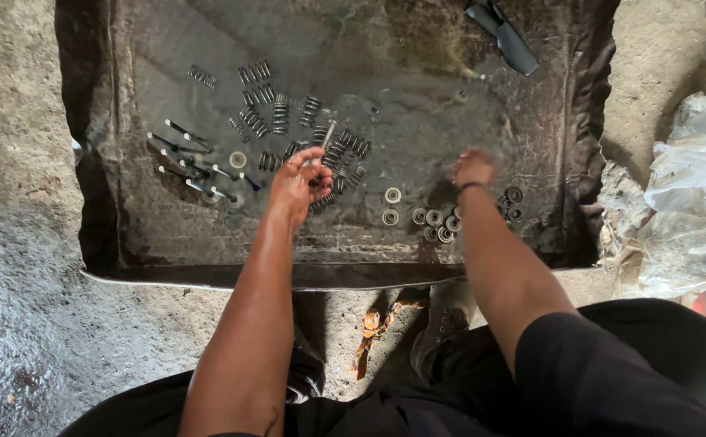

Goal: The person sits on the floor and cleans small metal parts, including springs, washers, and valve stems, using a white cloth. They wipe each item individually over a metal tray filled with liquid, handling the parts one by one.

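Where the person crouches on the concrete floor (21, 243), a shallow dark tray (587, 121) lies in front, wet and grimy inside. Contents: coil springs (276, 113) in loose rows at upper left and centre; slim valves (191, 166) fanned out at left; round washers (438, 220) clustered at lower right, two more near centre. Left hand (300, 182) sits over the springs, fingers clamped on a thin metal stem (326, 137) that points up and away. Right hand (474, 168) hovers just above the washers; blurred, so cannot tell whether its fingers are apart or together. A black flat piece (505, 34) rests at the tray's top edge. Crumpled plastic bags (693, 186) lie right of the tray.
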